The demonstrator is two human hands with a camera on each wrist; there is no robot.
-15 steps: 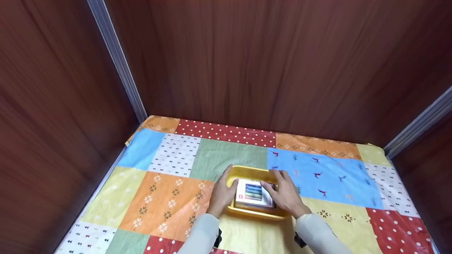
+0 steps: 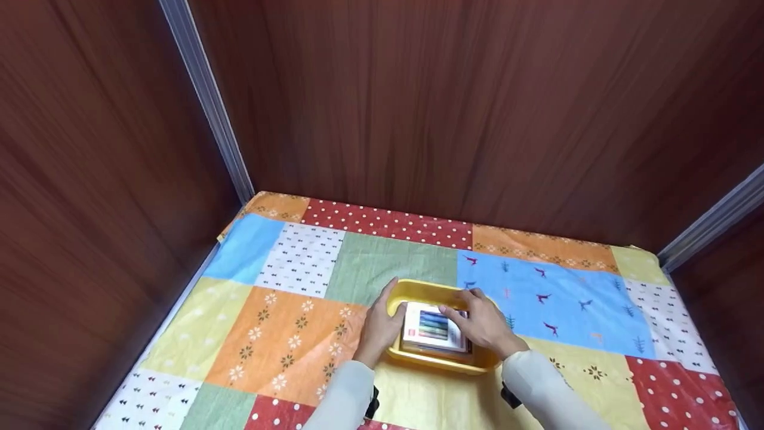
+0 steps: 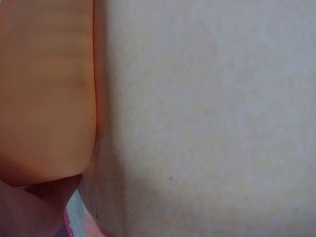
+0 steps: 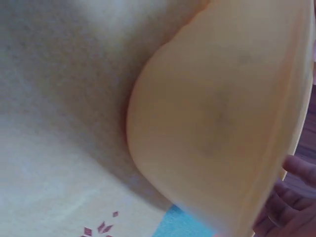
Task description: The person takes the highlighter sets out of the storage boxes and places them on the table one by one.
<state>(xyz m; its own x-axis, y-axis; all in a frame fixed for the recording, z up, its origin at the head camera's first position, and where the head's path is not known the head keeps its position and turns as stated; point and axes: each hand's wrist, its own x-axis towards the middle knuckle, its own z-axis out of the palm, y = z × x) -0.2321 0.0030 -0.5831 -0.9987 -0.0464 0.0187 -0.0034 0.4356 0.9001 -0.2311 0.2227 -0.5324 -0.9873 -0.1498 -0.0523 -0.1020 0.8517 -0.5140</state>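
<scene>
On patchwork-printed cloth [image 2: 280,340], the yellow oblong plastic basin [image 2: 437,362], probably light and springy, suits holding at both ends. My left grip [image 2: 381,325] pinches its rim; my right grip's [image 2: 486,325] hold I can't tell. Inside lies a white rectangular box [image 2: 433,325], likely stiff.

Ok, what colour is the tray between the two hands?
Yellow; the tray shows best in the head view.

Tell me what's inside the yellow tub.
A white-topped box or stack, printed with coloured stripes, lies in the tub. The right hand hides part; what's beneath can't be seen.
</scene>
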